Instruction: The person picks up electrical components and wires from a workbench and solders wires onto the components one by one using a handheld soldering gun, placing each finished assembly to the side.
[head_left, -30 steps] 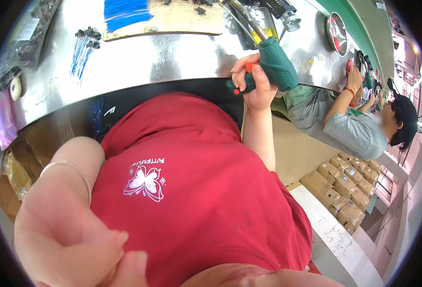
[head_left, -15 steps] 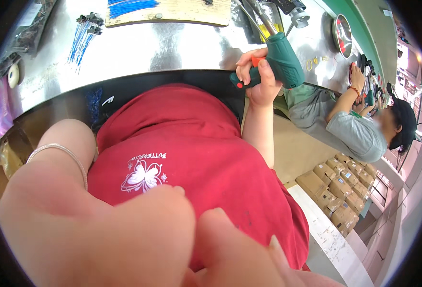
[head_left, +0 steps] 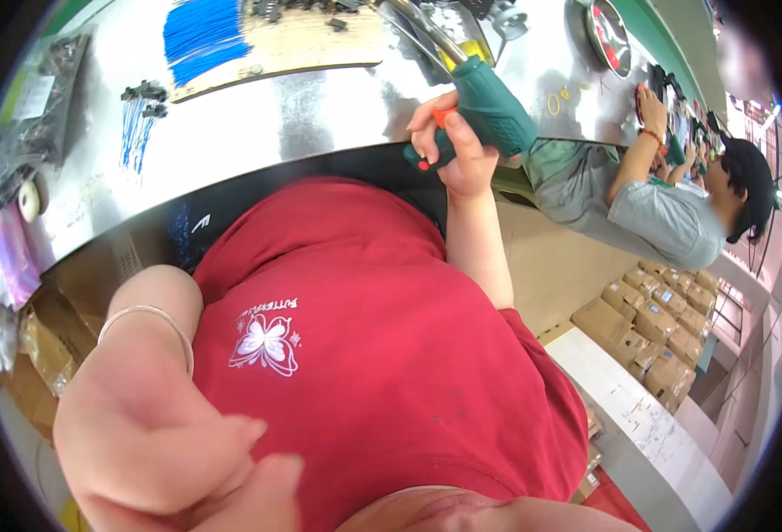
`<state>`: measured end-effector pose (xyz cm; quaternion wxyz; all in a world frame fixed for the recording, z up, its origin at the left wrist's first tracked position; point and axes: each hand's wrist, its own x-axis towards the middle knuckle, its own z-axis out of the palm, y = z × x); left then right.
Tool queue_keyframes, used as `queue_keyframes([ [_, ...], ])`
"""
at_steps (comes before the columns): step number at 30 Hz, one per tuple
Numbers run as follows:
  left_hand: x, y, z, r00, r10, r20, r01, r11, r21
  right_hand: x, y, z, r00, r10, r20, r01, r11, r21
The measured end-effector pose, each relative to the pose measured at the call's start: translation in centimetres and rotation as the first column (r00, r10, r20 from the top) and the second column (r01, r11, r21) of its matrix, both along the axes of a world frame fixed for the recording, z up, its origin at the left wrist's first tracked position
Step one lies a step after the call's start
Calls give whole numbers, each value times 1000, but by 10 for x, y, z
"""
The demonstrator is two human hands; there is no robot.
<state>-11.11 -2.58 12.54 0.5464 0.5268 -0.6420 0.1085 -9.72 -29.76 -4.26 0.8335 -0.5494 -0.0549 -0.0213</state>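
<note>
Raised at the table's near edge, my right hand (head_left: 467, 160) is wrapped round the handle of a green heat gun (head_left: 497, 106) with an orange-red trigger. Its metal barrel points up and left over the table. My left hand (head_left: 173, 457) hangs close to the camera at the lower left, blurred and bent at the wrist. Its thumb and a finger stand apart, with nothing seen between them; the other fingers are mostly hidden.
A wooden board (head_left: 306, 49) bears blue wires (head_left: 203, 43) and small black parts. Another bundle of wires with black connectors (head_left: 147, 99) lies left of it. A metal bowl (head_left: 609, 37) stands far right, near a co-worker in grey (head_left: 666, 222). Cardboard boxes (head_left: 652, 324) are stacked at the right.
My left hand has drawn down and left, away from the middle of the picture. The view has shifted, so the table and heat gun appear farther left. My right hand keeps its grip.
</note>
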Motion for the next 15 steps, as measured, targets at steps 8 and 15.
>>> queue_keyframes([
  [8, -1, 18, 3, 999, -25, -30, 24, 999, -48, 1, -2, -2, 999, 15, 32, -13, 998, -64],
  [15, -8, 14, 5, 998, -59, -22, 57, 995, -78, 2, -3, -4, 995, 12, 98, -3, 996, -91],
])
